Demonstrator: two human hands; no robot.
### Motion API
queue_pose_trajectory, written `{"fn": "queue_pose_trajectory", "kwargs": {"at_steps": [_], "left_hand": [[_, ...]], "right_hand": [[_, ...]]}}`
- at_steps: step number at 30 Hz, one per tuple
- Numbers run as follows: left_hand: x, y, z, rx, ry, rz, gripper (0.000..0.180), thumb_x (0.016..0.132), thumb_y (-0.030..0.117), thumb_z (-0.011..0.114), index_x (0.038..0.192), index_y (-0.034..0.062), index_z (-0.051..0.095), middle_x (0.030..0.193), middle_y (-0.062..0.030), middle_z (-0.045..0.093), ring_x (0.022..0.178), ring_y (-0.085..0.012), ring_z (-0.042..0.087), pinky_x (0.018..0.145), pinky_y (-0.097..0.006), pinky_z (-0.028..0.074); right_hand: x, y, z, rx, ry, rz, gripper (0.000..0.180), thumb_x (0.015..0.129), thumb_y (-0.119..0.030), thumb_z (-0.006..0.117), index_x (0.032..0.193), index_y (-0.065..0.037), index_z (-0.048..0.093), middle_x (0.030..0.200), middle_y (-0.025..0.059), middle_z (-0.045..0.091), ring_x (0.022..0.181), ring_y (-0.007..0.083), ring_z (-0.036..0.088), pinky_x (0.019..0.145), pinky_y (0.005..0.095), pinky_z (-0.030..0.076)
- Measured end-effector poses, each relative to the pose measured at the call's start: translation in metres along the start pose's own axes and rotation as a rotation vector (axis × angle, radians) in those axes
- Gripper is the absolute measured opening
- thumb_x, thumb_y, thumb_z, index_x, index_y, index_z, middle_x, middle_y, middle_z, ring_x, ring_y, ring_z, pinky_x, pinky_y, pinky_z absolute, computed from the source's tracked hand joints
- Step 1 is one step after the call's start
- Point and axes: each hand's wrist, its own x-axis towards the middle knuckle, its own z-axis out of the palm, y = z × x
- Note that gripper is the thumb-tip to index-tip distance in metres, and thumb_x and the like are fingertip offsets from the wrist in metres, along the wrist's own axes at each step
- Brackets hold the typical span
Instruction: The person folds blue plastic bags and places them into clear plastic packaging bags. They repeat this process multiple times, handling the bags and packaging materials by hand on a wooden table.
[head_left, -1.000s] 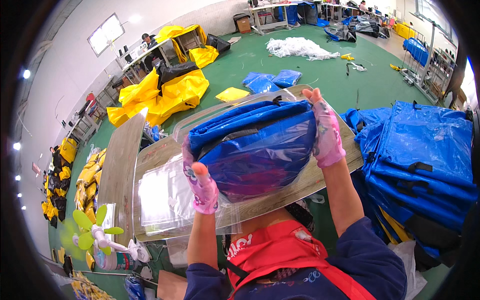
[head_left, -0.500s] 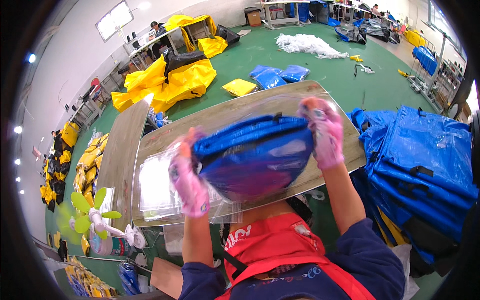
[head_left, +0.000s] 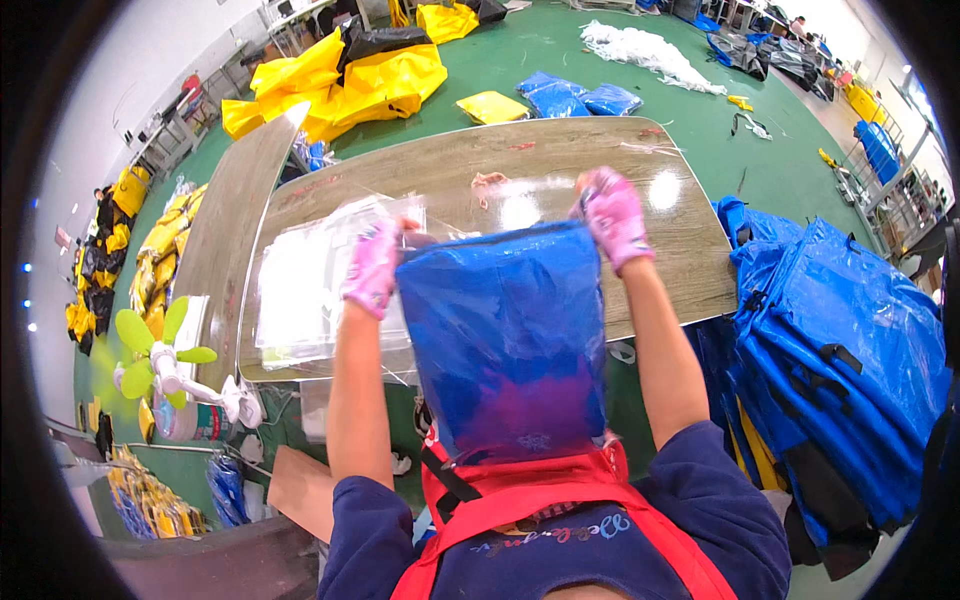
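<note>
Between my hands hangs a folded blue bag in a clear plastic sleeve (head_left: pixel 505 340), its lower end against my red apron. My left hand (head_left: pixel 374 262), in a pink glove with bare fingertips, is closed on the upper left corner. The upper right corner is gripped by my right hand (head_left: pixel 614 218), gloved the same way. Under and beside my left hand, a stack of clear plastic sleeves (head_left: pixel 300 285) lies on the wood-grain table (head_left: pixel 480 150). A small pinkish scrap (head_left: pixel 487 186) rests farther back on the tabletop.
Blue bags (head_left: pixel 840 330) are piled high at the right of the table. A green-bladed fan (head_left: pixel 160 355) stands at the left, its blades blurred. Beyond the table, wrapped blue packs (head_left: pixel 560 98), a yellow pack (head_left: pixel 493 107) and yellow sheeting (head_left: pixel 370 85) lie on the green floor.
The wrapped bag has swung from a tilted position over the table to hanging upright against my apron. Both hands still hold its top corners, and the view has tipped downward.
</note>
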Motion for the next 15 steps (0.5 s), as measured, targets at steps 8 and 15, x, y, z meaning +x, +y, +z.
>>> {"fn": "queue_pose_trajectory", "kwargs": {"at_steps": [8, 15], "left_hand": [[0.076, -0.157, 0.039, -0.258, 0.038, -0.488, 0.033, 0.093, 0.031, 0.048, 0.099, 0.0049, 0.068, 0.090, -0.0106, 0.068, 0.075, -0.0195, 0.064, 0.063, -0.031, 0.051], [0.089, -0.194, 0.029, -0.416, -0.054, -0.518, 0.035, 0.096, 0.035, 0.050, 0.100, 0.0038, 0.066, 0.105, -0.0133, 0.068, 0.083, -0.0224, 0.067, 0.068, -0.032, 0.055]], "right_hand": [[-0.085, -0.046, 0.123, -0.722, -0.791, -0.216, 0.062, 0.093, -0.060, 0.036, 0.142, -0.023, 0.041, 0.150, 0.0094, 0.035, 0.138, 0.0394, 0.030, 0.109, 0.0653, 0.015], [-0.089, -0.019, 0.152, -0.622, -0.744, -0.133, 0.046, 0.095, -0.050, 0.039, 0.124, -0.021, 0.058, 0.127, 0.0106, 0.055, 0.118, 0.0334, 0.049, 0.099, 0.0519, 0.032]]}}
